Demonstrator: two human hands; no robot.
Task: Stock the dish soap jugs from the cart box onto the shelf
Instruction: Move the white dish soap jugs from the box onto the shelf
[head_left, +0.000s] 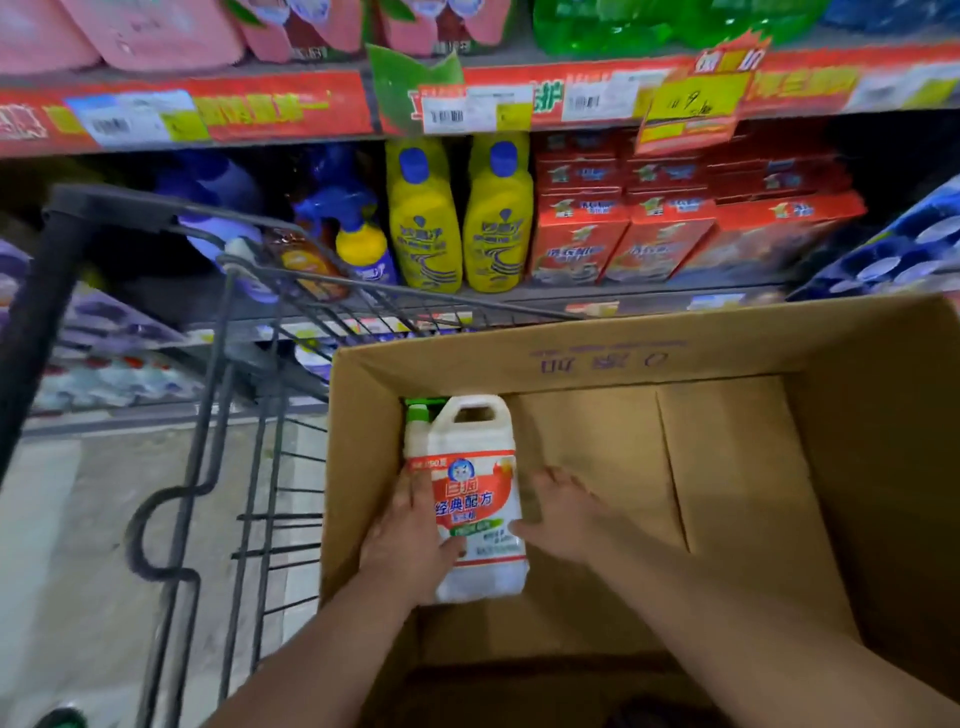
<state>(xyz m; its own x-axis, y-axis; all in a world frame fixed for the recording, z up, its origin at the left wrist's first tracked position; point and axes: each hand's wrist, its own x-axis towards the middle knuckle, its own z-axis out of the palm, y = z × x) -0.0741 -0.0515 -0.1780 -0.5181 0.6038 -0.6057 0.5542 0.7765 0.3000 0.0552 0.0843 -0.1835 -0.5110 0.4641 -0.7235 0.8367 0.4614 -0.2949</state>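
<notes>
We stand at the cart (218, 322) with the box (613, 353) resting in its basket, open top facing us. One jug (470, 499) is visible inside, standing against the box's left wall near the far left corner, with its handle and green cap toward the far wall. The remaining box floor in view is bare cardboard, so we judge this to be the last jug.

Our left hand (410, 535) is wedged between the left wall and the jug, fingers spread over the label's left edge. Our right hand (563, 512) presses flat on the jug's right side, thumb touching the label. Neither grip is closed: both hands are open and clamp the jug between the palms. We hold it this way because the jug sits tight against the wall and the handle lies at the far end, out of easy reach. A two-sided clamp allows a straight lift clear of the box.

The shelf (571, 299) lies directly beyond the box's far wall. It carries yellow bottles (460, 218) and red cartons (675, 228). No matching jugs show there, so the destination slot cannot be identified.
</notes>
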